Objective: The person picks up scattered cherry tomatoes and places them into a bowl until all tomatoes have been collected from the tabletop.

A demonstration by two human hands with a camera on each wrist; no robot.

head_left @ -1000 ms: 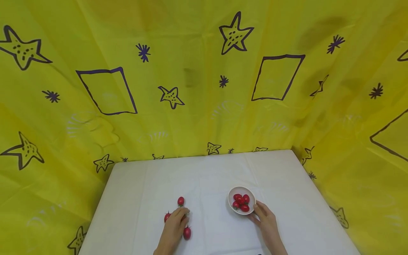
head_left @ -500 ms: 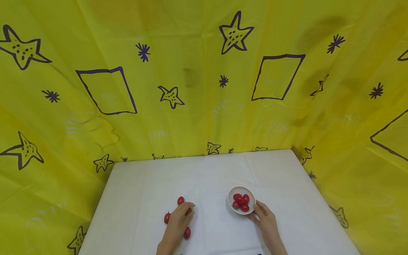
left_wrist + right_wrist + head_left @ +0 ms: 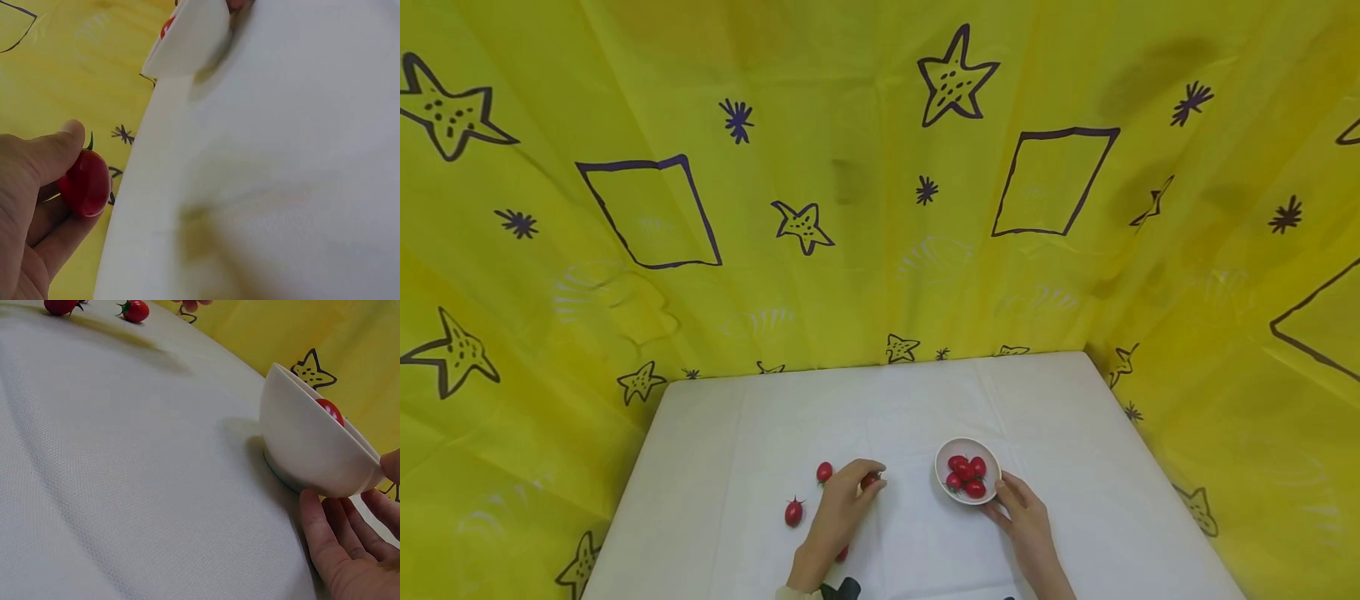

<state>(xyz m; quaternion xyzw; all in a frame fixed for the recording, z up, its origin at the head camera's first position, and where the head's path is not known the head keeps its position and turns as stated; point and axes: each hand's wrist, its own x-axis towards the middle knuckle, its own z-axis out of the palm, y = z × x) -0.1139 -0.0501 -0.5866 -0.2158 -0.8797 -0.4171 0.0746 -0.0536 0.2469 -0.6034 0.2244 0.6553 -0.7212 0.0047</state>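
Note:
My left hand [image 3: 841, 507] pinches a red cherry tomato [image 3: 86, 184] with a green stem between thumb and fingers, raised over the table left of the bowl. The small white bowl [image 3: 306, 437] has several cherry tomatoes [image 3: 964, 472] inside. At its right side is my right hand [image 3: 1030, 527], thumb over the rim and fingers curled beneath the wall. Left of and behind my left hand lie two loose tomatoes, one nearer [image 3: 793, 512] and one farther [image 3: 824, 472]. A third tomato [image 3: 842, 553] is mostly hidden by the left wrist.
A white cloth [image 3: 760, 433] covers the table. Yellow curtains [image 3: 865, 292] with dark stars and frames hang behind it and at both sides, meeting the table's back edge.
My left hand has lifted a tomato off the cloth and moved right, toward the bowl. My right hand and the bowl have stayed in place.

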